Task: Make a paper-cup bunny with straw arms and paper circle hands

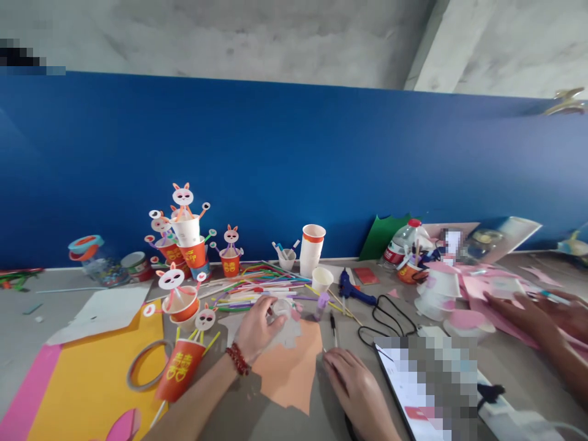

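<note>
My left hand point(258, 331), with a red bead bracelet at the wrist, is closed around a small whitish paper cut-out point(287, 324) held over a peach-orange paper sheet point(289, 367). On that sheet's right edge my right hand point(351, 380) lies flat, fingers together, nothing in it. A black pen point(334, 327) lies just beyond its fingertips. A purple glue stick point(321, 305) stands close to the cut-out.
Orange paper cups with bunny faces point(184, 236) stand at the back left, coloured straws point(257, 285) in the middle, a tape ring point(144, 364) and yellow sheet point(87, 380) at left. A blue glue gun point(351, 288), white cups point(312, 248) and another person's hands point(542, 315) are at right.
</note>
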`<state>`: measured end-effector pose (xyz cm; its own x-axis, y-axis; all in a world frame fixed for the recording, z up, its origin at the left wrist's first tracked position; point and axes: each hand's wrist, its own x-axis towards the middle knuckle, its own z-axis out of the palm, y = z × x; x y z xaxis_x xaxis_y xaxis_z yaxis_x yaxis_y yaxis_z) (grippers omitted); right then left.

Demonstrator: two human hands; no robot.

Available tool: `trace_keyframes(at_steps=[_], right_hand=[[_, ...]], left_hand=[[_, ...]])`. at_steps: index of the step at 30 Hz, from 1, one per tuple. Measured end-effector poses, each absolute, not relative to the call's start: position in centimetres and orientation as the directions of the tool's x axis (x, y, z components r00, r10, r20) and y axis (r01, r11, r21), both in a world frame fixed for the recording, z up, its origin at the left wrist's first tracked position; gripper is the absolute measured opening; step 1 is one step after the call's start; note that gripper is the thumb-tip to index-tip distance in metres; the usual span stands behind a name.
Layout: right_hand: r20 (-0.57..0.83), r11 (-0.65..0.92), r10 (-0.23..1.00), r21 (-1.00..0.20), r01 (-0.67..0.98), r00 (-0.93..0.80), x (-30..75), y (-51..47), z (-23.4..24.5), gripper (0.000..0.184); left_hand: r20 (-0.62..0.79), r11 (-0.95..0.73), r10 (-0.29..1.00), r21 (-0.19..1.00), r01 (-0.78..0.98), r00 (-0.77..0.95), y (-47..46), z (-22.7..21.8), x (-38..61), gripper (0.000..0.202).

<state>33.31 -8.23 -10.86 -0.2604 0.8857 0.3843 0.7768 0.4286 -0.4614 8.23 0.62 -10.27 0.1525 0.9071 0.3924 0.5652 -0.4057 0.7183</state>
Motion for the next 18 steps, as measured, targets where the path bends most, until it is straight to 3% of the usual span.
trace_keyframes(at_steps=[18], right_hand=[[0.309, 0.463, 0.885, -0.486, 0.741, -0.35, 31.0, -7.9, -11.2, 0.025]], left_hand=[[0.316, -0.333, 0.938, 0.716, 0.614, 0.14, -1.8, -10.5, 5.9, 0.03]])
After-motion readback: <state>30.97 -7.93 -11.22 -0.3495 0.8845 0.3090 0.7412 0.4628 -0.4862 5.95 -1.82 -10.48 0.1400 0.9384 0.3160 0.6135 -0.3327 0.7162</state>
